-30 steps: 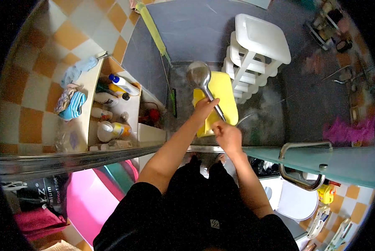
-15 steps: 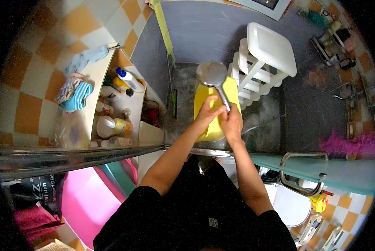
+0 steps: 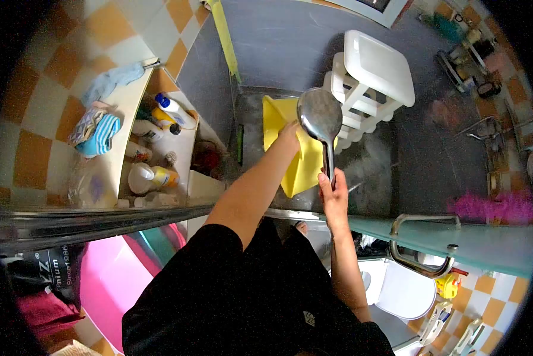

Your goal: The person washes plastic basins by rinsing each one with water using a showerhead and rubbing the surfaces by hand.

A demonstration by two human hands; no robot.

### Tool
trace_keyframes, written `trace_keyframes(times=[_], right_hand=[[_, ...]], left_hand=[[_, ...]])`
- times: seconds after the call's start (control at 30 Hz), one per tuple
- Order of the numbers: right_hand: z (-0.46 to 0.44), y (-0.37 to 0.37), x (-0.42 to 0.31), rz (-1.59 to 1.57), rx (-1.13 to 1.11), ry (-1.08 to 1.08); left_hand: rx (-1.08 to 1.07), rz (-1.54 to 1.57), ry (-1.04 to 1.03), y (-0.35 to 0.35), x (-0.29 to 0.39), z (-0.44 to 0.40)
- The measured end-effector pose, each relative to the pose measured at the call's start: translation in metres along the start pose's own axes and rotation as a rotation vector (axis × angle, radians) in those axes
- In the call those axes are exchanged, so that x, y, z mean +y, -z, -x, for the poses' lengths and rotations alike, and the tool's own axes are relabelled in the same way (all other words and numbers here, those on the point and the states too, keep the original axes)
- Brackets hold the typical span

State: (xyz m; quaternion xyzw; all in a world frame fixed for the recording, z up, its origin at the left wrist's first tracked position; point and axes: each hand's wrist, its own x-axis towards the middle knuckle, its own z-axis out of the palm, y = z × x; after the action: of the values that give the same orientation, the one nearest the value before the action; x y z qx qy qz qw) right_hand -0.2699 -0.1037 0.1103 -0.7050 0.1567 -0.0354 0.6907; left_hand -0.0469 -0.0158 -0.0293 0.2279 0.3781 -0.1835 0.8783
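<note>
My right hand [image 3: 336, 193] is closed around the handle of a silver shower head [image 3: 321, 115], whose round head points up and away from me. Beyond it, my left hand [image 3: 288, 139] reaches to a yellow item [image 3: 308, 172] with a raised fold. The fingers look closed on its upper part, though their tips are partly hidden. The yellow item is low in the shower area, tilted, and the shower head overlaps its right side.
White stacked stools [image 3: 379, 65] stand just beyond the shower head. At left, a shelf [image 3: 174, 148] holds several bottles, with cloths [image 3: 100, 139] on its top. A glass door with a metal handle [image 3: 397, 243] is at right, near a toilet [image 3: 406, 291]. A pink tub [image 3: 109, 279] is at lower left.
My left hand has left the shower head's handle and moved up onto the yellow item, which has shifted and tilted. My right hand has moved slightly nearer with the shower head.
</note>
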Motion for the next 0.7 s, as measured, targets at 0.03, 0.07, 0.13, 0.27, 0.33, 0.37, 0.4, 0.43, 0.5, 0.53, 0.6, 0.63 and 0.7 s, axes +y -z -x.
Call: trace_keyframes(times=[0.03,0.07,0.13,0.27,0.33,0.37,0.4,0.43,0.5,0.53,0.6,0.63,0.7], right_hand=[[0.001,0.002,0.002,0.020,0.018,0.020],[0.002,0.004,0.005,0.040,0.038,0.040],[0.002,0.012,0.008,0.092,0.080,0.061],[-0.007,0.034,0.029,0.074,0.160,0.108],[-0.010,0.044,0.038,0.059,0.190,0.122],[-0.010,0.050,0.042,0.061,0.200,0.117],[-0.009,0.053,0.040,0.069,0.219,0.111],[-0.008,0.054,0.038,0.077,0.237,0.104],[-0.006,0.060,0.036,0.073,0.256,0.077],[-0.005,0.060,0.033,0.073,0.266,0.050],[-0.006,0.060,0.027,0.044,0.250,0.029],[-0.005,0.058,0.026,0.016,0.214,0.011],[-0.005,0.051,0.021,-0.038,0.139,-0.027]], left_hand=[[0.032,0.040,0.001,-0.008,0.001,-0.003],[0.058,0.059,-0.002,-0.013,0.002,-0.004],[0.096,0.078,-0.008,-0.017,0.005,-0.006],[0.155,0.093,-0.034,-0.016,0.016,-0.005],[0.176,0.097,-0.042,-0.014,0.020,-0.001],[0.183,0.097,-0.040,-0.008,0.023,0.002],[0.192,0.097,-0.044,-0.005,0.025,0.004],[0.204,0.098,-0.046,0.001,0.027,0.008],[0.230,0.100,-0.038,0.018,0.028,0.017],[0.242,0.098,-0.029,0.030,0.027,0.022],[0.250,0.097,-0.003,0.048,0.022,0.027],[0.248,0.100,0.009,0.058,0.018,0.028],[0.206,0.117,0.071,0.070,0.012,0.022]])
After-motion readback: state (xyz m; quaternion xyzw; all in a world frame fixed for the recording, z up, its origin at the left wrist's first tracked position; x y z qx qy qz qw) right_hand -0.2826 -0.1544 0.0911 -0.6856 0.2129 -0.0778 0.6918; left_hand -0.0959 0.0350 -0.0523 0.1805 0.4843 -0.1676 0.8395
